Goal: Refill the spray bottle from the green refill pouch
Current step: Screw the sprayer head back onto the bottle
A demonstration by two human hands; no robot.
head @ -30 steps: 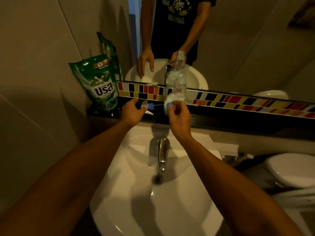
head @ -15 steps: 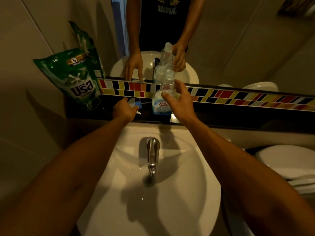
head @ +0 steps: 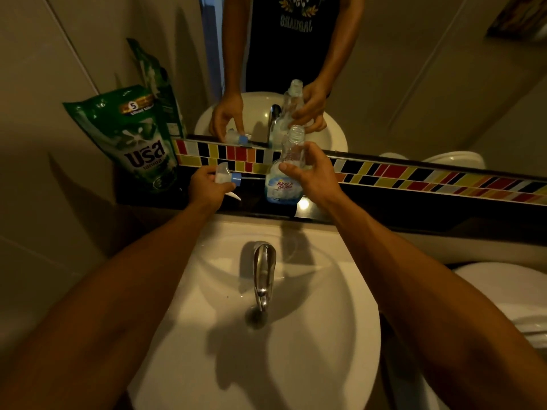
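Note:
A clear spray bottle [head: 283,184] with a blue and white label stands on the black shelf [head: 384,208] behind the sink, its neck uncapped. My right hand [head: 313,176] grips its body from the right. My left hand [head: 207,187] holds the detached spray head [head: 227,174], white with a blue collar, lying sideways to the left of the bottle, its thin tube pointing toward the bottle. The green refill pouch [head: 139,143] stands upright at the shelf's left end, against the wall, apart from both hands.
A white sink [head: 325,335] with a chrome tap [head: 263,273] lies below my arms. A strip of coloured tiles [head: 414,176] and a mirror run behind the shelf. A white toilet [head: 509,294] sits to the right.
My left hand has lifted the spray head up into clearer view. My right hand has slid down from the bottle's neck onto its body. The camera has moved closer.

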